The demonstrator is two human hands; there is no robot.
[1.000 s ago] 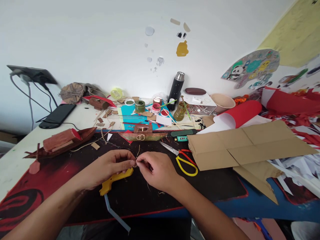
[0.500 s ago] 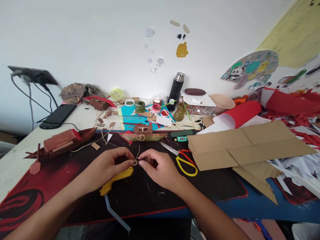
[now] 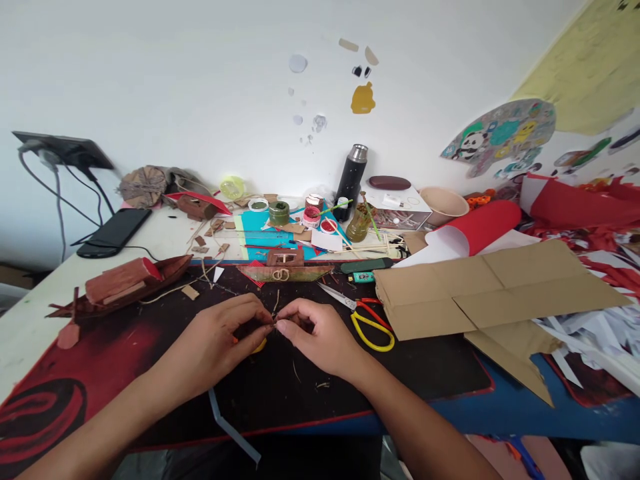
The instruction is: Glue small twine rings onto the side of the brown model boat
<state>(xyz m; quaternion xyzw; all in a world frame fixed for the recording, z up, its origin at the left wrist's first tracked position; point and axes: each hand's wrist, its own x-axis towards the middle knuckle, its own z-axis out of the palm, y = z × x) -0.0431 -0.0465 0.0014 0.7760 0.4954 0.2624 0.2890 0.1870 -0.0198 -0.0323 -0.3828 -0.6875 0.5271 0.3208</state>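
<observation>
My left hand (image 3: 225, 337) and my right hand (image 3: 317, 333) meet fingertip to fingertip over the dark mat, both pinched on a short piece of thin twine (image 3: 277, 303) whose end sticks up between them. A yellow tool (image 3: 260, 346) lies under my left hand, mostly hidden by it. Just beyond my hands stands a small green-brown model boat (image 3: 287, 272) with a brown cabin and a twine loop on its side. Scissors (image 3: 373, 331) with yellow and red handles lie right of my right hand, blades partly open.
A reddish-brown model boat (image 3: 123, 287) is at the left. Paint jars (image 3: 279, 213) and a black thermos (image 3: 351, 177) stand at the back. Cardboard (image 3: 490, 287), red paper (image 3: 487, 227) and white paper scraps cover the right side. A phone-like black device (image 3: 115, 233) lies back left.
My left hand has shifted slightly and now covers most of the yellow tool. The fingertips of both hands are closer together, and less of the twine shows between them.
</observation>
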